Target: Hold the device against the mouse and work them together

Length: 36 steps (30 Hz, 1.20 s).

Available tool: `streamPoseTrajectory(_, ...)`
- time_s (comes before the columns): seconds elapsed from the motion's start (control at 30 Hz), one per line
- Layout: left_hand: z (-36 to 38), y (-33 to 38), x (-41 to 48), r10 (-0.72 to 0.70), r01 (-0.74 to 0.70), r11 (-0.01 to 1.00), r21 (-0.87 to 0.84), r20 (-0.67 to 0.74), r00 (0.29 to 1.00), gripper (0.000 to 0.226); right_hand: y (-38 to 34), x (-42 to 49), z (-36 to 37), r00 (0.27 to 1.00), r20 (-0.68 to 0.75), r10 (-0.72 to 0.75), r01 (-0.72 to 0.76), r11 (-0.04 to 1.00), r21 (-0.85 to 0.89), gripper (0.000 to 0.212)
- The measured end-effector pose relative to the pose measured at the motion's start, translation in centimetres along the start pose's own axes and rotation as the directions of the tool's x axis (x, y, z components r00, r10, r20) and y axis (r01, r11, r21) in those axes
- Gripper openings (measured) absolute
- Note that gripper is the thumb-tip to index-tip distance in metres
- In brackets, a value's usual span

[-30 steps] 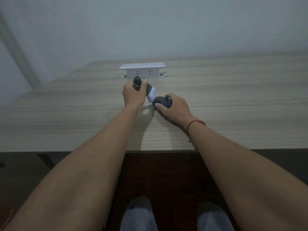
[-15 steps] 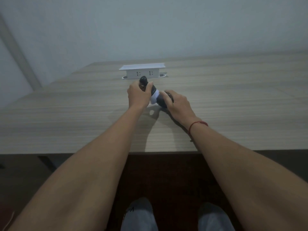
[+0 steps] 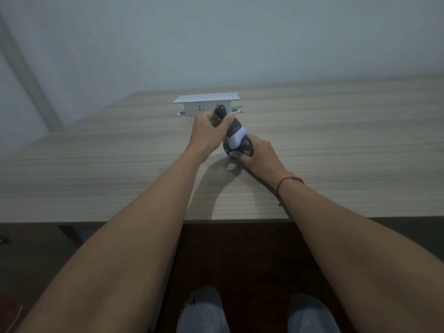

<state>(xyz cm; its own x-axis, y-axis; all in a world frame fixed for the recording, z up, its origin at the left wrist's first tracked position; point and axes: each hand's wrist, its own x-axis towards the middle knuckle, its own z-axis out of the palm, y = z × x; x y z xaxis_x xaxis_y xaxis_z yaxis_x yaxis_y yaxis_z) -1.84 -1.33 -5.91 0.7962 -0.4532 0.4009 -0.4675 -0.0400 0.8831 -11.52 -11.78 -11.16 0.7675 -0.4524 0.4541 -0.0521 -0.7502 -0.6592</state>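
Gripping the dark upper end of the device [image 3: 231, 131], the left hand [image 3: 208, 135] has its fingers curled round the neck, thumb on the near side; the dark tip projects above the fist. The right hand [image 3: 258, 153] grasps the dark rounded base [image 3: 240, 149], fingers wrapped under it and thumb against its near face. A white band sits between the two dark sections, exposed between the hands. The device is tilted, tip away from the person and to the left, base toward the right; whether the base touches the table [image 3: 96, 176] cannot be told.

Just beyond the tip stands a white socket box [image 3: 204, 104], raised from the tabletop, its face toward the person; the tip overlaps the right part of that face in this view, contact not determinable. A round opening shows at each end of the box's foot.

The right wrist carries a red cord [image 3: 287, 182]. Both forearms cross the near table edge, which runs straight across the view. Bare wood extends well to the left and right of the hands; the far edge meets a pale wall [image 3: 216, 44]. Below the near edge, two grey shoes [image 3: 204, 308] rest on a dark floor.
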Motion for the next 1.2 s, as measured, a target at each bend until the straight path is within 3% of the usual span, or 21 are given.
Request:
streamPoseTrajectory(0.13, -0.3, -0.2, 0.6, 0.062, -0.022, 0.919, 0.393, -0.088, 0.994, 0.029, 0.0, 0.0, 0.2, 1.0, 0.005, -0.025, 0.025, 1.0, -0.014, 0.038)
streamPoseTrajectory(0.2, -0.5, 0.3, 0.8, 0.137, -0.076, 0.86, 0.504, -0.086, 0.987, 0.032, 0.1, 0.0, 0.1, 1.0, -0.012, -0.012, 0.012, 1.0, 0.008, 0.039)
streamPoseTrajectory(0.3, 0.7, 1.7, -0.1, 0.311, -0.283, 0.842, 0.458, 0.015, 0.95, 0.032, 0.3, 0.2, 0.1, 0.997, -0.03, 0.073, -0.07, 0.993, 0.094, 0.037)
streamPoseTrajectory(0.37, 1.4, 1.4, -1.3, 0.345, -0.329, 0.853, 0.404, 0.036, 0.938, 0.028, 0.1, 0.0, 0.1, 0.992, -0.024, 0.125, -0.12, 0.981, 0.15, 0.032)
streamPoseTrajectory(0.53, -0.3, -0.6, -1.8, 0.292, -0.209, 0.857, 0.471, -0.11, 0.95, 0.025, 0.1, -0.4, -0.4, 0.995, 0.011, 0.104, -0.104, 0.989, 0.108, 0.01)
streamPoseTrajectory(0.63, -0.2, 0.5, -2.0, 0.3, -0.236, 0.915, 0.327, -0.163, 0.94, 0.025, 0.3, -0.2, -0.1, 0.993, 0.002, 0.119, -0.118, 0.99, 0.075, 0.013)
streamPoseTrajectory(0.73, 1.0, 0.3, -3.1, 0.315, -0.272, 0.92, 0.281, -0.12, 0.942, 0.025, 0.2, -0.2, 0.0, 0.993, -0.008, 0.118, -0.118, 0.992, 0.047, 0.013)
streamPoseTrajectory(0.9, -0.3, 0.0, -2.3, 0.265, -0.169, 0.882, 0.441, -0.166, 0.95, 0.024, 0.0, -0.3, 0.0, 0.993, -0.005, 0.117, -0.116, 0.993, 0.021, 0.015)
streamPoseTrajectory(1.07, 1.8, 0.7, -2.9, 0.348, -0.31, 0.898, 0.311, -0.072, 0.935, 0.021, 0.4, 0.1, 0.4, 0.99, -0.017, 0.14, -0.139, 0.99, 0.023, 0.014)
streamPoseTrajectory(1.2, 0.8, -0.5, -1.6, 0.252, -0.168, 0.885, 0.434, -0.144, 0.957, 0.028, 0.3, -0.1, 0.3, 0.993, 0.002, 0.121, -0.121, 0.993, 0.008, 0.018)
